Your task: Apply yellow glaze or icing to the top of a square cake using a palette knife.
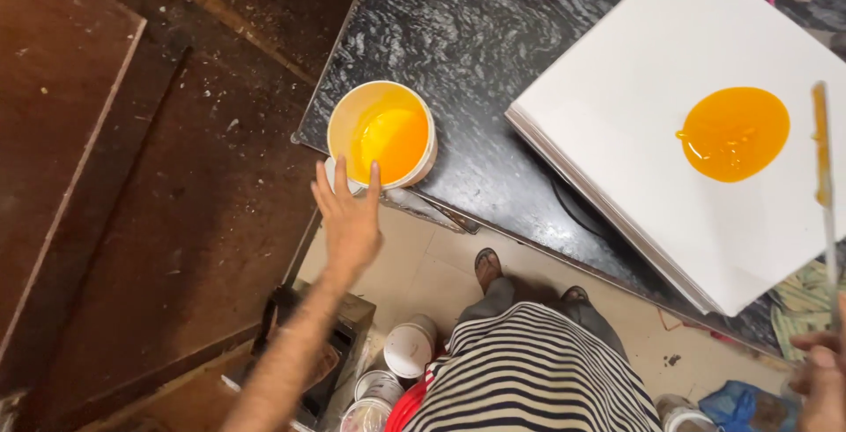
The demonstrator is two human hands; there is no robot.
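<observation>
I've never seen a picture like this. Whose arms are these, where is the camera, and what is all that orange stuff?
No machine here: a person wears a camera on the head, so you look down over their striped shirt and feet. The left hand, open, reaches toward a white tub of orange liquid at the corner of a dark stone counter. The right hand, at the lower right edge, holds a long stick coated in orange. A stack of white sheets lies on the counter with an orange puddle on top. Smaller containers stand on the floor.
</observation>
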